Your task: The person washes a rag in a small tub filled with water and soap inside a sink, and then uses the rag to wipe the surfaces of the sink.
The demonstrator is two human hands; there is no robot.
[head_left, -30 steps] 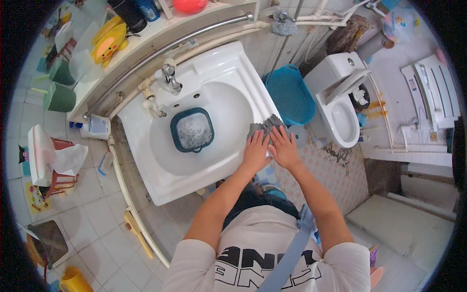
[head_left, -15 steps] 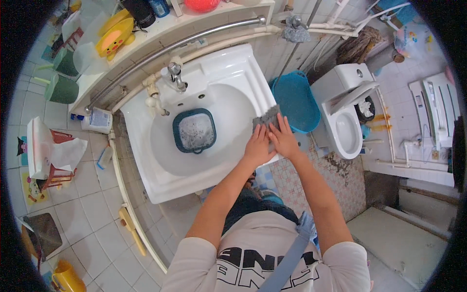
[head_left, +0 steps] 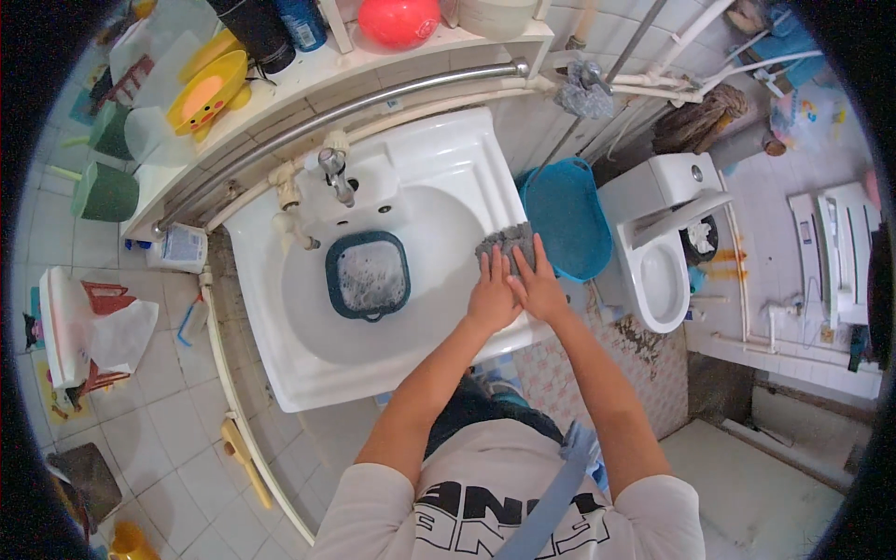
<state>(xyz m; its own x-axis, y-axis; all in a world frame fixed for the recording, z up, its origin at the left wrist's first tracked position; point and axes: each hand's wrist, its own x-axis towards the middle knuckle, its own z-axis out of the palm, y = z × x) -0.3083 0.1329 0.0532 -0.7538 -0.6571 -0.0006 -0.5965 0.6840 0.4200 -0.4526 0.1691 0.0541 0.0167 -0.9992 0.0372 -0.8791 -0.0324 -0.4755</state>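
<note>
My left hand [head_left: 492,297] and right hand [head_left: 539,289], flat on the cloth [head_left: 507,245], have pushed it further up the sink [head_left: 280,359] rim since a second ago, wiping on.

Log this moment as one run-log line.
left hand flat on grey cloth | right hand beside it on cloth | cloth on sink rim | soapy tub in basin

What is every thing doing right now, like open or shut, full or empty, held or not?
Grey cloth: flat on the sink rim, under both hands.
Left hand: pressing the cloth.
Right hand: pressing the cloth.
Dark blue tub: in the white sink, full of suds.
Tap: no water seen.
Toilet: lid up.
</note>
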